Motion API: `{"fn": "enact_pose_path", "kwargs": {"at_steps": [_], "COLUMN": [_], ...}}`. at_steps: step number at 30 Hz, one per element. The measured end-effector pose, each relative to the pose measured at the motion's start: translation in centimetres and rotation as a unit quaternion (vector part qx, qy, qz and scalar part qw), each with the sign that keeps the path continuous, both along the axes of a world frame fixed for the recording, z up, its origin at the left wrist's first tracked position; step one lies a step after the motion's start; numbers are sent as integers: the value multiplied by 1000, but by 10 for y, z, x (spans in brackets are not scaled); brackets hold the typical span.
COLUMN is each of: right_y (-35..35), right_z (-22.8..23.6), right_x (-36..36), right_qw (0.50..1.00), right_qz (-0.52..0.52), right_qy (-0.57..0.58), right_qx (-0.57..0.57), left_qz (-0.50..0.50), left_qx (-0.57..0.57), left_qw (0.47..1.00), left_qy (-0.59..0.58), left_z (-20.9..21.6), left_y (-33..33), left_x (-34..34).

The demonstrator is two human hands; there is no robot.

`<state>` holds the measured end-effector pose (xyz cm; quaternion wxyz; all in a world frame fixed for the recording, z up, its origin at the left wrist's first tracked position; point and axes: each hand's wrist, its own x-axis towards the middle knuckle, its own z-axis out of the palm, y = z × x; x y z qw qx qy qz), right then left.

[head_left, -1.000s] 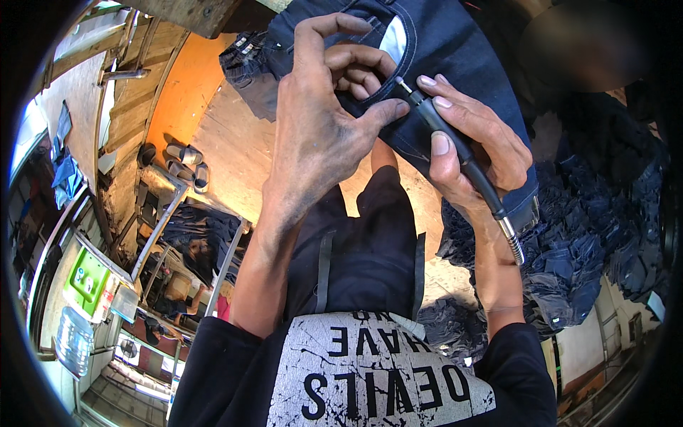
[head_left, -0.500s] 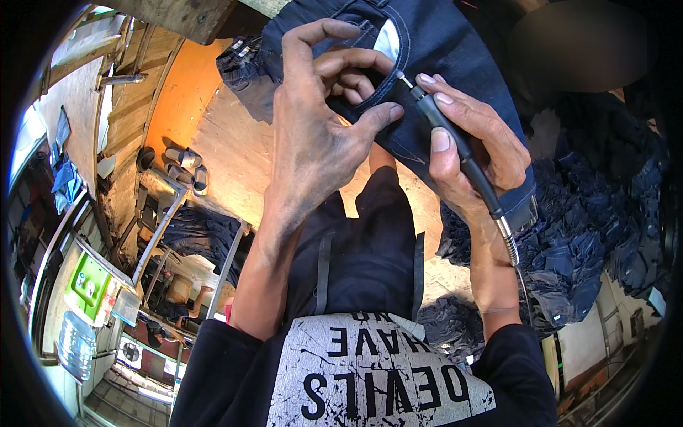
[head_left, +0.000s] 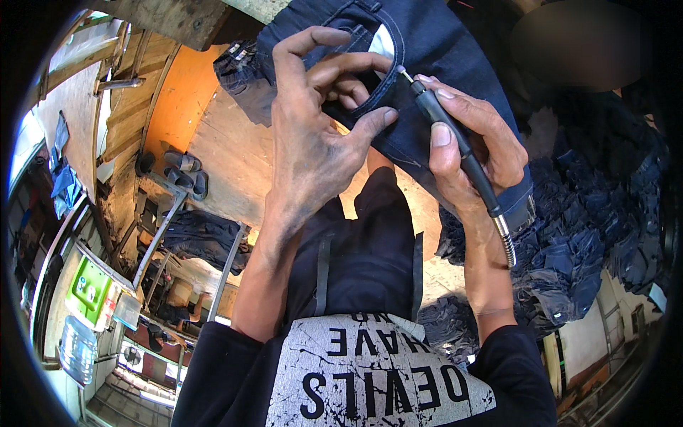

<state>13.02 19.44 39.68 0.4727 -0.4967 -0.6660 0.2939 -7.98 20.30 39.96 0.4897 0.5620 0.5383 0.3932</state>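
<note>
A pair of dark blue jeans point(head_left: 455, 60) is spread out in front of me, with a white pocket lining point(head_left: 383, 44) showing inside a curved, stitched opening. The fingers of my left hand point(head_left: 309, 135) reach into that opening and support its edge from within, while the thumb lies near the edge on the outside. In my right hand point(head_left: 491, 146) is a slim black rotary tool point(head_left: 466, 153), gripped like a pen. Its small rounded tip rests at or very close to the seam beside my left fingertips. A flexible metal shaft trails from the tool's lower end.
Heaped dark denim garments point(head_left: 555, 228) lie to the right. Sandals point(head_left: 186, 171) sit on the wooden floor at left, near a metal frame point(head_left: 160, 235) with dark clothing. Farther left are a green tray point(head_left: 89, 290) and a clear water bottle point(head_left: 77, 349). Another person point(head_left: 178, 309) is at lower left.
My left hand and the jeans have shifted slightly left. The rotary tool's tip has moved a little up along the seam, and more of its thin metal end shows.
</note>
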Motion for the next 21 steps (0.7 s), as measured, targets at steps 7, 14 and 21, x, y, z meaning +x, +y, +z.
{"fn": "enact_pose_path", "kwargs": {"at_steps": [7,14,21], "right_y": [-1,-2,-1], "right_z": [5,9,10], "right_x": [-2,-3,-4], "right_qw": [999,999,998], "right_qz": [-16,-34,-53], "right_qy": [2,-11,-11], "right_qx": [-28,-32,-44], "left_qz": [4,5,-1], "left_qx": [13,24,33], "left_qw": [1000,1000,999], "left_qy": [2,7,7], "left_z": [-1,-1,-3], "left_y": [-2,-3,-4], "left_x": [1,1,1]}}
